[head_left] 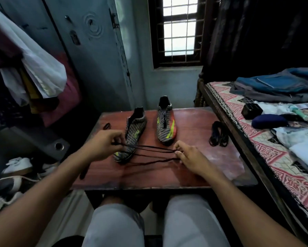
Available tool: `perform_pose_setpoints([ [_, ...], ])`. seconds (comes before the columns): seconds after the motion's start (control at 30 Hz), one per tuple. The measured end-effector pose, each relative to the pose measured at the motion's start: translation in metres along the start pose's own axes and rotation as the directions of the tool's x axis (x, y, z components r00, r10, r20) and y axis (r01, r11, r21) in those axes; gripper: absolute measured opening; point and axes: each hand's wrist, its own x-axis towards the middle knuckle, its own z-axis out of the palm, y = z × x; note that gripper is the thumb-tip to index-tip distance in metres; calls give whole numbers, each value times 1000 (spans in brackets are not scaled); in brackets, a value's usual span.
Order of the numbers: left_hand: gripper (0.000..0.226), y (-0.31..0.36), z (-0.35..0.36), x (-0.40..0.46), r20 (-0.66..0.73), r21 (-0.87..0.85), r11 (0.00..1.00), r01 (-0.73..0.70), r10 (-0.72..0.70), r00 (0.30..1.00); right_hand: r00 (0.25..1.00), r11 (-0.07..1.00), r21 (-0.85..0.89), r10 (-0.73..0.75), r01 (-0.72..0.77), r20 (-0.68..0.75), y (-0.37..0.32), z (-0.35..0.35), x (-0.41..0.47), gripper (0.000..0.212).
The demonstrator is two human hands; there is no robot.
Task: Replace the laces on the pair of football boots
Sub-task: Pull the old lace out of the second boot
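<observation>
Stretching black lace [149,152] btwn both hands, we pinched it: left hand [103,145] by left boot [131,138], right hand [190,157] opposite.

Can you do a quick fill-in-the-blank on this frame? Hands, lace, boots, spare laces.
1. The black lace is stretched between the left hand and the ____ hand.
2. The number of boots on the table is ____.
3. The bundle of spare laces lies to the ____ of the right boot.
4. The left hand is beside the ____ boot.

Missing words: right; two; right; left
</observation>
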Motion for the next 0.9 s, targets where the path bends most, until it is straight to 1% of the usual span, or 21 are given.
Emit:
perform_pose_setpoints([
  [0.1, 31, -30, 28, -35, -48, 6, 1000, -1, 2, 999, 1000, 993, -116, -22, 19, -20, 12, 1, 0, 9],
  [0.13, 28, -36, 34, -44, -64, -11, 1000, 6, -6, 998, 999, 990, -138, -31, 27, -27, 14, 0, -2, 13],
  [0.23, 28, -46, 49, -57, -80, -75, 997, 19, -25, 996, 997, 989, -146, -43, 33, -68, 12, -5, -3, 37],
  [0.27, 30, -47, 54, -59, -78, -83, 997, 6, -13, 997, 997, 989, -147, -26, 15, -74, 12, -5, -2, 39],
  [0.3, 31, -48, 59, -61, -82, -90, 996, -8, 0, 997, 997, 988, -153, -7, -4, -74, 12, -4, -2, 36],
  [0.4, 32, -47, 65, -62, -115, -110, 994, -6, -7, 993, 997, 990, -140, 16, -27, -77, 11, -5, -1, 10],
  [0.43, 33, -47, 66, -63, -128, -120, 993, 1, -17, 992, 997, 990, -140, 10, -22, -81, 11, -6, -2, 7],
  [0.53, 30, -46, 69, -67, -139, -165, 986, 39, -63, 988, 995, 992, -127, 1, -13, -96, 9, -9, -2, 7],
  [0.63, 26, -46, 72, -72, -130, -190, 980, 53, -79, 988, 998, 998, -63, 9, -13, -66, -2, -8, 6, 11],
  [0.73, 26, -47, 75, -76, -147, -210, 976, 53, -85, 986, 998, 1000, -27, -7, 6, -54, -19, 1, 26, 7],
  [0.8, 29, -48, 78, -79, -164, -211, 975, 62, -98, 982, 1000, 996, -88, -5, 3, -20, -23, 10, 40, 6],
  [0.9, 32, -48, 81, -84, -185, -228, 970, 87, -131, 974, 993, 963, -267, -17, 47, 115, -19, 25, 53, 6],
])
